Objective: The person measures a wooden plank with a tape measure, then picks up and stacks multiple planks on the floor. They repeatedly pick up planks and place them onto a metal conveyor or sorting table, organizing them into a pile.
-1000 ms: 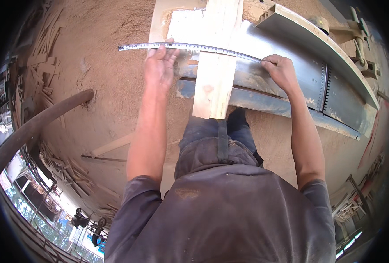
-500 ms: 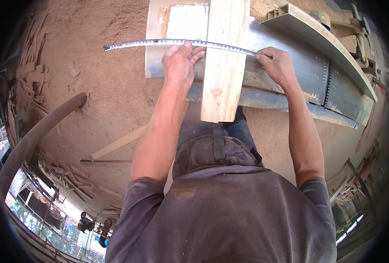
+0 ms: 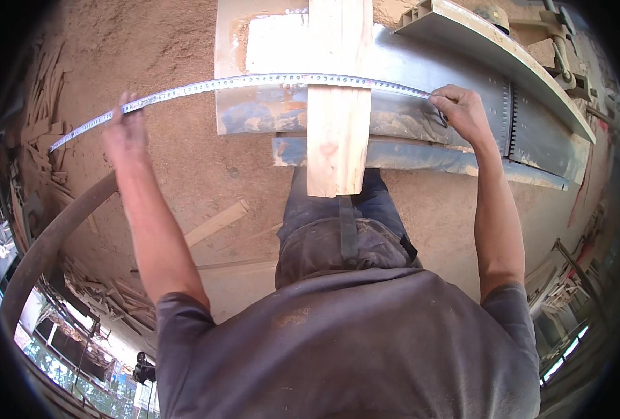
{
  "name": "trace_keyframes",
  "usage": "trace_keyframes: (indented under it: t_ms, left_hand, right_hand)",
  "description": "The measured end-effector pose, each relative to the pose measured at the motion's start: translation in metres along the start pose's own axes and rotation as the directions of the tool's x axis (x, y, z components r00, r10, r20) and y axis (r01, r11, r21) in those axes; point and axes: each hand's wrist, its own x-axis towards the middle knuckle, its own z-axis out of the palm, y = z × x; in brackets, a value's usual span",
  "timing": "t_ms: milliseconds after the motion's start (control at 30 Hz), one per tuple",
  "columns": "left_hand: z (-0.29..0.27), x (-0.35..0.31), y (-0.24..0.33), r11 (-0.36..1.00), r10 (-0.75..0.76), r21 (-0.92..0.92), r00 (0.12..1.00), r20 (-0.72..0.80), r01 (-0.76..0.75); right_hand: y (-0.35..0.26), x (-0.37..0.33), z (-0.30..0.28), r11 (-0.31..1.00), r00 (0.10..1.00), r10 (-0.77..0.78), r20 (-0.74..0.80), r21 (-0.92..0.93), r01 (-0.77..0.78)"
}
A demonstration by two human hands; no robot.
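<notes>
A long white tape measure blade (image 3: 222, 83) stretches in an arch from the right across to the far left, its free end past my left hand. My right hand (image 3: 465, 113) is closed at its right end; a small dark loop shows under the fingers, and the rest there is hidden. My left hand (image 3: 126, 133), blurred by motion, has its fingers around the blade near the free end. Beneath the blade lies a pale wooden beam (image 3: 338, 143), resting across a metal machine table (image 3: 421, 115) with its near end overhanging toward me.
A long fence-like rail (image 3: 512, 63) runs along the machine table's right side, near a toothed slot (image 3: 511, 129). Clamp-like metal parts (image 3: 565, 63) stand at far right. Sawdust covers the floor (image 3: 142, 42). Wood scraps (image 3: 41, 105) and a thick curved pipe (image 3: 58, 234) lie at left.
My left hand has moved far to the left and a longer stretch of blade now shows. My right hand has shifted slightly right, still closed. The view has shifted a little.
</notes>
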Motion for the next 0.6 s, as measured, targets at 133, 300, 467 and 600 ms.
trace_keyframes:
  t_ms: [133,300,467,600]
  left_hand:
    - [0.088,-0.155,-0.087,0.955,-0.290,0.082,0.954,0.071,0.285]
    - [0.090,-0.196,-0.156,0.934,-0.357,0.128,0.862,0.359,0.333]
    - [0.096,-0.194,-0.165,0.937,-0.349,0.154,0.868,0.353,0.315]
    - [0.096,-0.190,-0.165,0.940,-0.334,0.196,0.870,0.364,0.279]
  right_hand:
    - [-0.017,0.013,0.023,0.997,0.997,-0.079,-0.010,-0.002,0.079]
    - [-0.040,0.016,0.037,0.989,0.992,-0.122,-0.013,-0.082,0.120]
    - [-0.049,0.017,0.051,0.984,0.989,-0.140,-0.048,-0.115,0.134]
    - [-0.054,0.020,0.063,0.976,0.978,-0.193,-0.073,-0.115,0.184]
